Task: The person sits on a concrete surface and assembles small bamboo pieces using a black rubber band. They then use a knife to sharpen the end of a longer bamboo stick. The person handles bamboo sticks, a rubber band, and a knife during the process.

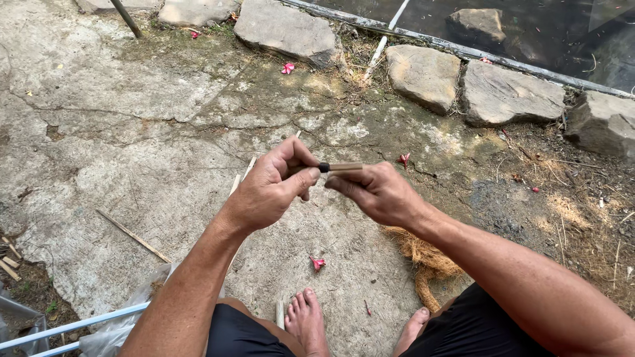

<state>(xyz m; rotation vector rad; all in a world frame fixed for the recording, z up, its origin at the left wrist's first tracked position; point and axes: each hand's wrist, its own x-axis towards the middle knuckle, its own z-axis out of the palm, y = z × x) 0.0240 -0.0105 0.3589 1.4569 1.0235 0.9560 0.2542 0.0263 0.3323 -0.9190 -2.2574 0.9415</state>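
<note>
Head view: both hands, left (271, 188) and right (377, 192), pinch a slim, smooth, black-tipped stick (340, 167).

Left hand (268, 188) & right hand (377, 192) meet over cracked grey concrete ground (132, 132), both pinching a thin tan bamboo stick (344, 167) w/ small black cap (324, 167) at its left end. Brown coconut-fibre bundle (423, 261) lies near the bare feet.

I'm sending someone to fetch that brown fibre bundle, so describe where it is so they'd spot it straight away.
Start at the cracked concrete ground in front of the seated person, below the row of rocks. Look just under the right hand and forearm, beside the right foot. There lies a coil of coconut-like fibre, golden brown and shaggy, unlike the straight pale sticks and small pink petals scattered around.
</note>
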